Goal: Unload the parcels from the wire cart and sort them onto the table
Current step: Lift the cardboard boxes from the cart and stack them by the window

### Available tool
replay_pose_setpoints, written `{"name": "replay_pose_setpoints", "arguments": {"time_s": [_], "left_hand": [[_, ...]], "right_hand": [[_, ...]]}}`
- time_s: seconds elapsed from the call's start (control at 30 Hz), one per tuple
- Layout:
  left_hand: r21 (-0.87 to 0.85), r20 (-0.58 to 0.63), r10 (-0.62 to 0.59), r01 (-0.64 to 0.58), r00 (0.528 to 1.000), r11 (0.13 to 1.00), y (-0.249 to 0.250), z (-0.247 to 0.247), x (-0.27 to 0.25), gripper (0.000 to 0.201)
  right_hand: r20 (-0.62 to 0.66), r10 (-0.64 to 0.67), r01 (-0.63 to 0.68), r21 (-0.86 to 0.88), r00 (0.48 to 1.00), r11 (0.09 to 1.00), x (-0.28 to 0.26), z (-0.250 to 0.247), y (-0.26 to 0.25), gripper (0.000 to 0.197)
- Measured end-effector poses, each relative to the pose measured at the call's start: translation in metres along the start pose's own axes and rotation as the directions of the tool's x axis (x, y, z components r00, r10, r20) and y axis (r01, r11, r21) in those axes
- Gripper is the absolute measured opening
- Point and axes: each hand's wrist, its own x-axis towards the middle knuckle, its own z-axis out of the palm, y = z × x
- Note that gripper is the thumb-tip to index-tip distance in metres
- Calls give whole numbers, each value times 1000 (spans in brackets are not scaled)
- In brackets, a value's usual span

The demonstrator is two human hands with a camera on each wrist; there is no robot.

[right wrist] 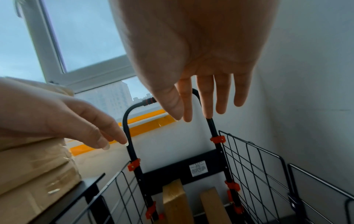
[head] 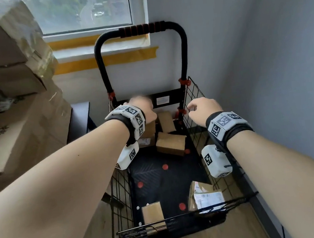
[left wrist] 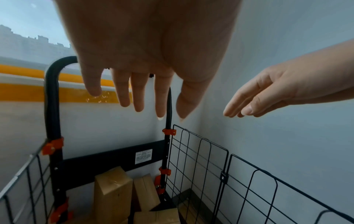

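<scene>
A black wire cart [head: 193, 98] with a tall black handle [head: 141, 29] stands against the wall. Several brown cardboard parcels lie in it: a cluster at the far end [head: 171, 143], a small box [head: 153, 213] and a labelled parcel [head: 206, 196] at the near end. My left hand [head: 143, 108] hovers over the far parcels, fingers straight and empty [left wrist: 134, 97]. My right hand [head: 203, 108] hangs above the cart's right wire wall, fingers extended [right wrist: 206, 106], holding nothing. Two upright parcels [right wrist: 176, 200] show below in the right wrist view.
Large cardboard cartons [head: 5, 82] wrapped in film are stacked at the left. A dark low table [head: 79, 119] stands between them and the cart. The window [head: 81, 9] and white wall close off the far side; the grey wall runs along the right.
</scene>
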Motion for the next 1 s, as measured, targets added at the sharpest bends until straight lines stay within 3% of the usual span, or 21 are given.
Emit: {"name": "replay_pose_setpoints", "arguments": {"time_s": [0.27,0.5,0.67,0.87,1.0], "left_hand": [[-137,158,-22,44,987,990,9,49,90,25],[-273,251,-69,139,966,952,-3,95,158,31],[-293,292,-117,205,949,934,-8,137,196,42],[-267,342,-101,199,934,943,-8,178,248,46],[-312,432,-116,269,894,911,-8,217,277,42]], "right_hand": [[174,71,-66,-36,982,997,79,40,28,34],[312,141,-123,-77,940,989,138,89,48,33],[391,169,-138,-105,905,985,166,119,54,32],[431,180,-149,-104,884,983,221,164,60,38],[507,211,-168,-131,835,977,252,206,72,41]]}}
